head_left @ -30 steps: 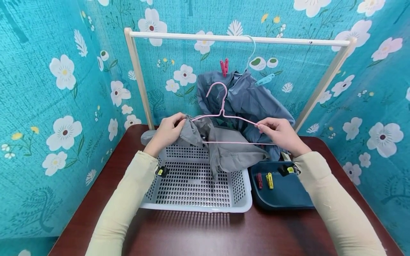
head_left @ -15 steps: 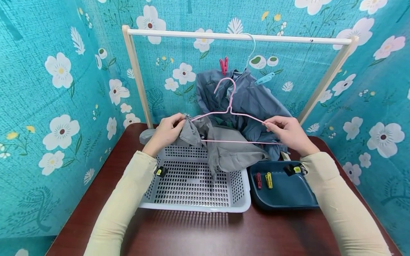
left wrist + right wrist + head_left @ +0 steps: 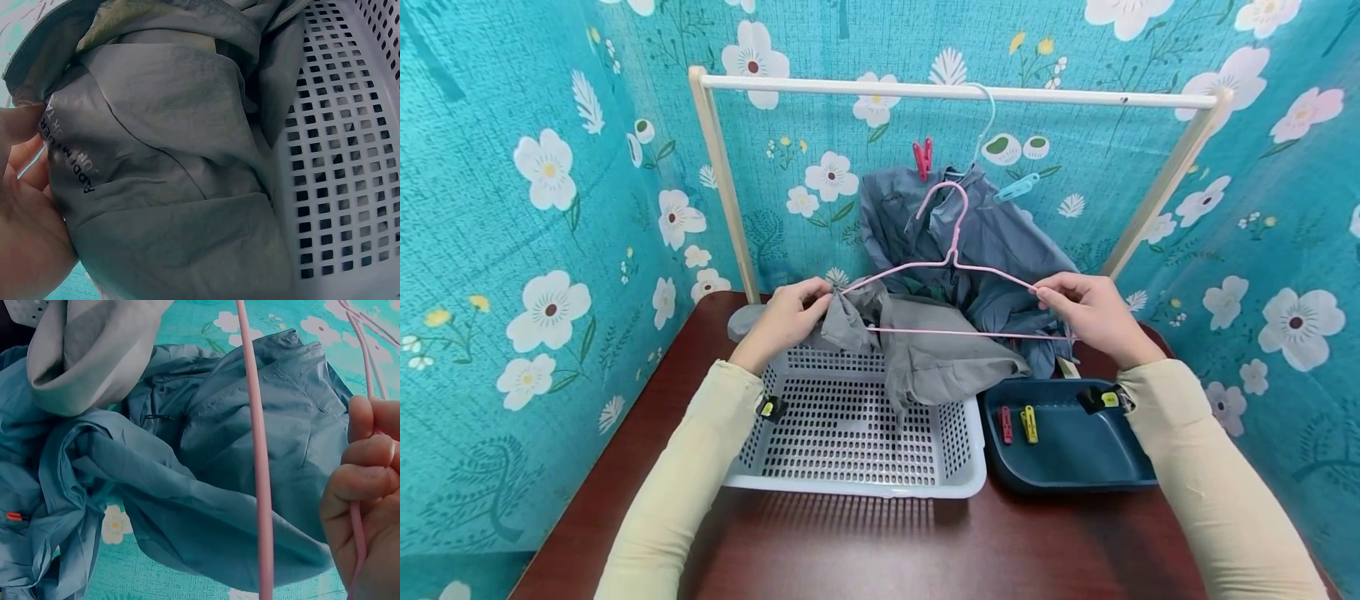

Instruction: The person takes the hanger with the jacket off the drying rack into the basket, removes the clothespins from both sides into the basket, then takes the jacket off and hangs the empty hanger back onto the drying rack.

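Observation:
My right hand (image 3: 1093, 315) grips the right arm of a pink wire hanger (image 3: 917, 265), its fingers curled round the wire in the right wrist view. The hanger's hook points up, and its left end goes into a grey garment (image 3: 936, 346). At that end my left hand (image 3: 786, 321) pinches the garment's edge, thumb against the cloth beside printed lettering in the left wrist view. Part of the garment hangs over the back of a light grey perforated basket (image 3: 850, 483). Behind the hanger, a blue-grey jacket (image 3: 1000, 221) hangs from a light blue hanger (image 3: 988, 125).
A wooden rack with a white rail (image 3: 850, 86) spans the back. A red clothespin (image 3: 922, 158) and a light blue clothespin (image 3: 1017, 187) are at the jacket. Right of the basket, a dark blue tray (image 3: 1090, 475) holds a red and a yellow clothespin (image 3: 1029, 425).
My right hand has moved to the right, drawing the pink hanger with it, so its hook now stands further right. My left hand stays nearly in place on the grey garment.

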`<state>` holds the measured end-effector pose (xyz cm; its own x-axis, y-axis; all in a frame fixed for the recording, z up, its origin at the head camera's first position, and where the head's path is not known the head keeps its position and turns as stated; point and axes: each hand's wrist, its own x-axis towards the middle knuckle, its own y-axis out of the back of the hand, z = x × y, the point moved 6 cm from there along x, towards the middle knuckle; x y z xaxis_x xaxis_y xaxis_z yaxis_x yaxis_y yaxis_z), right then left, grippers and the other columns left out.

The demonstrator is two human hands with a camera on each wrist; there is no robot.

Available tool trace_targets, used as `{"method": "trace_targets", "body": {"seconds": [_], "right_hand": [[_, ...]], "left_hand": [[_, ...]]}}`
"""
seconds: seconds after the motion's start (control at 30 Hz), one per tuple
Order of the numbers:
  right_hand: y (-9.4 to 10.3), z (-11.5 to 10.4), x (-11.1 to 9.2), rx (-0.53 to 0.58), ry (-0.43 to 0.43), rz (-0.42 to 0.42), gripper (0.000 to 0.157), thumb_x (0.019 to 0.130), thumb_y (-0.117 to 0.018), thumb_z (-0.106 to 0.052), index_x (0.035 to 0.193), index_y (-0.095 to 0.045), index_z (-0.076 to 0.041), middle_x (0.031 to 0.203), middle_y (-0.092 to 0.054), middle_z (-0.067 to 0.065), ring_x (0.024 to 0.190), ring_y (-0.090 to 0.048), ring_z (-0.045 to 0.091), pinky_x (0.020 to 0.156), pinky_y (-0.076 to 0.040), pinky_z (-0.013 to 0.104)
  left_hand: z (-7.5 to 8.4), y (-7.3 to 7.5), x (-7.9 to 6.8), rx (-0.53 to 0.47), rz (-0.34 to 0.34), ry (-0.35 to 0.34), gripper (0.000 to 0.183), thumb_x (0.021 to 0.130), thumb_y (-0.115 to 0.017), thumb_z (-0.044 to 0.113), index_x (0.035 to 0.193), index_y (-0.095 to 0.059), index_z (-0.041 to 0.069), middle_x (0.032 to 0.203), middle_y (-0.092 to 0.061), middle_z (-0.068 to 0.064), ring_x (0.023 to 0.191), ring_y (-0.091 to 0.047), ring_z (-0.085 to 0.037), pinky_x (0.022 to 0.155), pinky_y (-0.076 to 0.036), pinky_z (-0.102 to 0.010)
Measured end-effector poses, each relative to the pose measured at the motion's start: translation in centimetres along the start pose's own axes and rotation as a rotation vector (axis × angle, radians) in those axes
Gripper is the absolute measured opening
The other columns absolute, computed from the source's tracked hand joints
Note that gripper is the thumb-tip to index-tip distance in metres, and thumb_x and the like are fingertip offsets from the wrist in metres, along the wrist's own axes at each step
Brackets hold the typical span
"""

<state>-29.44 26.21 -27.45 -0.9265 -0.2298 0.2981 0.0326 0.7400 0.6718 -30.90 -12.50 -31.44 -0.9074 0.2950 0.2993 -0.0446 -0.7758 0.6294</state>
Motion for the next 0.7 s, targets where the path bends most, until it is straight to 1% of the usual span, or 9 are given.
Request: {"method": "trace_targets", "body": {"seconds": [0.07,0.23,0.33,0.47,0.7], "right_hand": [[0.2,0.0,-0.1,-0.001,0.001,0.007,0.029,0.097,-0.055,-0.026,0.11,-0.068,-0.003,0.093,-0.064,0.014,0.079,-0.055,0.028,0.051,-0.037,0.031],[0.6,0.3,-0.4,-0.002,-0.006,0.005,0.029,0.097,-0.054,-0.028,0.109,-0.068,-0.005,0.093,-0.064,0.017,0.069,-0.051,0.023,0.048,-0.038,0.031],[0.7,0.6,-0.5,-0.003,-0.003,0.005,0.029,0.098,-0.053,-0.029,0.108,-0.068,-0.006,0.092,-0.063,0.018,0.066,-0.049,0.022,0.046,-0.04,0.031],[0.8,0.9,-0.5,-0.005,0.007,0.011,0.03,0.098,-0.054,-0.028,0.108,-0.068,-0.004,0.091,-0.064,0.017,0.064,-0.048,0.022,0.045,-0.038,0.031],[1.0,1.1,-0.5,-0.005,-0.005,0.017,0.031,0.097,-0.055,-0.028,0.109,-0.068,-0.002,0.09,-0.063,0.016,0.065,-0.046,0.02,0.046,-0.036,0.032]], "left_hand": [[-0.2,0.0,-0.1,0.002,0.003,0.0,0.014,0.101,-0.048,0.019,0.098,-0.061,0.012,0.076,-0.052,-0.007,0.065,-0.044,-0.022,0.061,-0.038,-0.035],[-0.6,-0.1,-0.3,0.007,0.001,-0.008,0.014,0.1,-0.049,0.017,0.099,-0.062,0.011,0.079,-0.055,-0.006,0.065,-0.045,-0.022,0.061,-0.038,-0.035],[-0.6,0.0,-0.3,0.006,0.011,-0.017,0.013,0.099,-0.051,0.014,0.099,-0.063,0.009,0.084,-0.058,-0.006,0.071,-0.05,-0.021,0.064,-0.042,-0.035],[-0.5,0.1,-0.4,0.01,0.026,-0.027,0.011,0.098,-0.052,0.01,0.098,-0.063,0.008,0.092,-0.061,-0.007,0.079,-0.055,-0.02,0.07,-0.046,-0.036],[-0.6,0.2,-0.4,0.008,0.031,-0.036,0.011,0.098,-0.053,0.009,0.097,-0.063,0.008,0.091,-0.061,-0.006,0.078,-0.055,-0.02,0.069,-0.045,-0.036]]}}
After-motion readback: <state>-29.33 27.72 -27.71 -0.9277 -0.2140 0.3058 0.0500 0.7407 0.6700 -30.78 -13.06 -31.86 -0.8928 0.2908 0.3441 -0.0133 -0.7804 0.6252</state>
